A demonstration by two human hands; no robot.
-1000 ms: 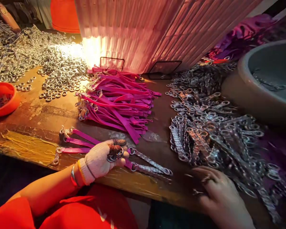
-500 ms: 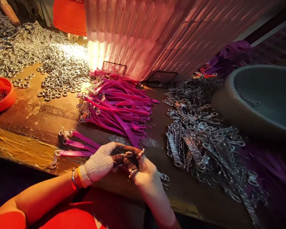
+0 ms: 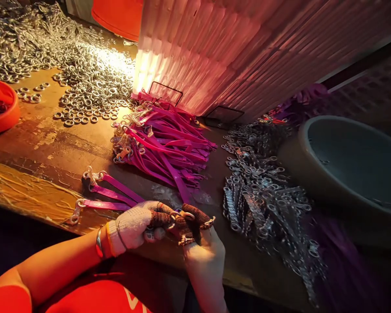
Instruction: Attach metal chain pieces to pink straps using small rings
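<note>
In front of me my left hand (image 3: 133, 227), in a dotted white glove with dark brown fingertips, pinches a metal ring (image 3: 173, 221). My right hand (image 3: 203, 252) wears brown covers on its fingers and grips another metal ring (image 3: 189, 215) between thumb and forefinger. The two hands nearly touch, and whether the rings are linked is hidden by the fingers. Left of them, a few magenta straps (image 3: 109, 204) with metal links at their ends lie at the table edge. A larger heap of magenta straps (image 3: 169, 143) lies just beyond my hands.
Loose metal rings (image 3: 87, 93) spread across the lit table (image 3: 48, 143). An orange bowl (image 3: 14, 111) stands at left. Metal chain pieces (image 3: 263, 195) are heaped at right beside a large grey basin (image 3: 304, 143). A corrugated translucent panel (image 3: 195, 56) rises behind the straps.
My view has shifted. My hands have moved slightly apart at the fingertips, and two rings now show between them where one showed before. The right thumb and forefinger have turned.
</note>
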